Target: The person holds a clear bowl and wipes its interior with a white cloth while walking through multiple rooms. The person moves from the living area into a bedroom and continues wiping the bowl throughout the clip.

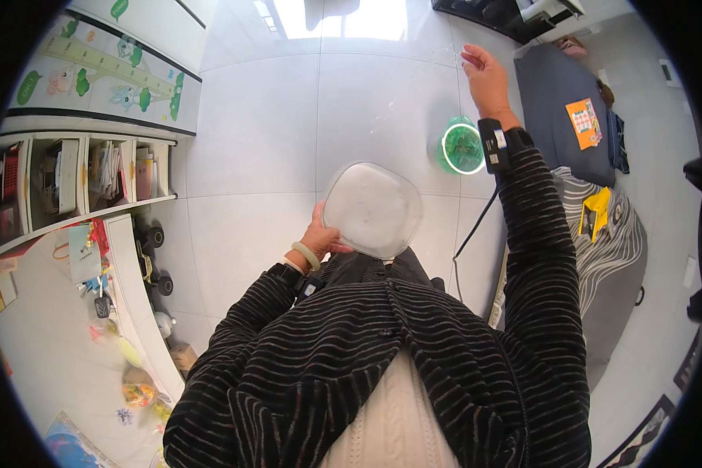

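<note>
My left hand (pixel 323 237) grips the near left edge of a rounded square translucent container (pixel 373 207) with white contents or a white surface; which of these cannot be told. The container is held in front of my body, above the tiled floor. My right hand (pixel 484 76) is raised at the upper right, fingers slightly bent and apart, with nothing seen in it. Below its forearm, on the floor, stands a green bin with a white rim (pixel 444 149), lined with a green bag.
White specks (pixel 392 108) lie on the floor tiles. At the right are a dark grey sofa (pixel 547 99), an orange booklet (pixel 585 123) and a yellow packet (pixel 595 213) on a striped cloth. A shelf with papers (pixel 108 169) and a cluttered white table (pixel 52 304) stand at the left.
</note>
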The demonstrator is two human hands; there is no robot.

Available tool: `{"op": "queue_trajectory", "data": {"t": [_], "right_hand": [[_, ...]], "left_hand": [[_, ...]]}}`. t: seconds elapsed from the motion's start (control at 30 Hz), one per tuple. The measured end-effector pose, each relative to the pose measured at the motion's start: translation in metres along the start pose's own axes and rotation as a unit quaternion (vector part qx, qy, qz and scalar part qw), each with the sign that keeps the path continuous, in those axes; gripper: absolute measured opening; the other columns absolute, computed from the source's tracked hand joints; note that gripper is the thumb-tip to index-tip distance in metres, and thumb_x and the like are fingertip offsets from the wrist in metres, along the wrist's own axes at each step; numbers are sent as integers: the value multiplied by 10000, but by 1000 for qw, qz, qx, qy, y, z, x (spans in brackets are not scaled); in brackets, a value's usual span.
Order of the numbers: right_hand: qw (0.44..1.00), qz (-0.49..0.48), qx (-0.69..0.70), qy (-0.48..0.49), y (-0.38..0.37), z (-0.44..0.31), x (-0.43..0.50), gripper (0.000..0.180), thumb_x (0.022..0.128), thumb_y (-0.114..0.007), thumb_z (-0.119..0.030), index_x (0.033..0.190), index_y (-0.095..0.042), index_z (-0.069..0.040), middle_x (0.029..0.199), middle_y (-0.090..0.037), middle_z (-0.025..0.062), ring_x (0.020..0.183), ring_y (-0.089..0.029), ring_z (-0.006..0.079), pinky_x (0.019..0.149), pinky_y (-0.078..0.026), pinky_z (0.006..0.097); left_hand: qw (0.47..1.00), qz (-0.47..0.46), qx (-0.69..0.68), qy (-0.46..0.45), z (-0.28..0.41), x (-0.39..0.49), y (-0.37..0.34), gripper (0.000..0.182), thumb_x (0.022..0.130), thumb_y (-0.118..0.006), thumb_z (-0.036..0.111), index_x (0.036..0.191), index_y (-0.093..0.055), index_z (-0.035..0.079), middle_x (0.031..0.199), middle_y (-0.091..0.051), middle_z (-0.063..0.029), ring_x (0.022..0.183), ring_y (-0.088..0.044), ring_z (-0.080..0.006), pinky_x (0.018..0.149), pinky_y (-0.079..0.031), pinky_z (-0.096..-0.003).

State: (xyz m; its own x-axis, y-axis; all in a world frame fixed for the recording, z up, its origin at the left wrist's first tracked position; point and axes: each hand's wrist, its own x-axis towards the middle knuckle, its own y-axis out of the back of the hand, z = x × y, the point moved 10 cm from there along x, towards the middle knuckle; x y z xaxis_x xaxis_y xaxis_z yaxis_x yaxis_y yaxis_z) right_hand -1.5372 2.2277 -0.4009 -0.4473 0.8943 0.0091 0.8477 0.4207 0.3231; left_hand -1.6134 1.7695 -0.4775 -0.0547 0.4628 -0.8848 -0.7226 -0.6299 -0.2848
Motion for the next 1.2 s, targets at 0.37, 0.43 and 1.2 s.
{"op": "queue_trajectory", "data": {"t": [0.37, 0.43, 1.2], "right_hand": [[903, -383, -187, -55, -214, 72, -218, 323, 748, -603, -189, 966, -575, 48, 921, -611, 254, 904, -577, 413, 830, -466, 464], [877, -416, -224, -93, -233, 99, -238, 327, 746, -589, -159, 985, -550, 61, 1005, -569, 291, 969, -548, 429, 886, -447, 470], [936, 1, 1, -353, 231, 205, 119, 216, 855, -562, -51, 1011, -617, 88, 871, -652, 158, 742, -666, 194, 682, -564, 257]], "left_hand": [[998, 27, -42, -48, 39, 15, 29, 868, 701, -491, -107, 1413, -96, 195, 1233, -411, -169, 937, -604, -341, 661, -604, -471], [997, 48, -33, -54, 45, 20, 33, 850, 706, -481, -111, 1409, -108, 189, 1231, -426, -176, 930, -609, -344, 680, -597, -472], [992, 72, -85, -51, 147, 128, -93, 934, 769, -441, -108, 1454, 101, 222, 1257, -397, -241, 936, -593, -344, 787, -554, -522]]}}
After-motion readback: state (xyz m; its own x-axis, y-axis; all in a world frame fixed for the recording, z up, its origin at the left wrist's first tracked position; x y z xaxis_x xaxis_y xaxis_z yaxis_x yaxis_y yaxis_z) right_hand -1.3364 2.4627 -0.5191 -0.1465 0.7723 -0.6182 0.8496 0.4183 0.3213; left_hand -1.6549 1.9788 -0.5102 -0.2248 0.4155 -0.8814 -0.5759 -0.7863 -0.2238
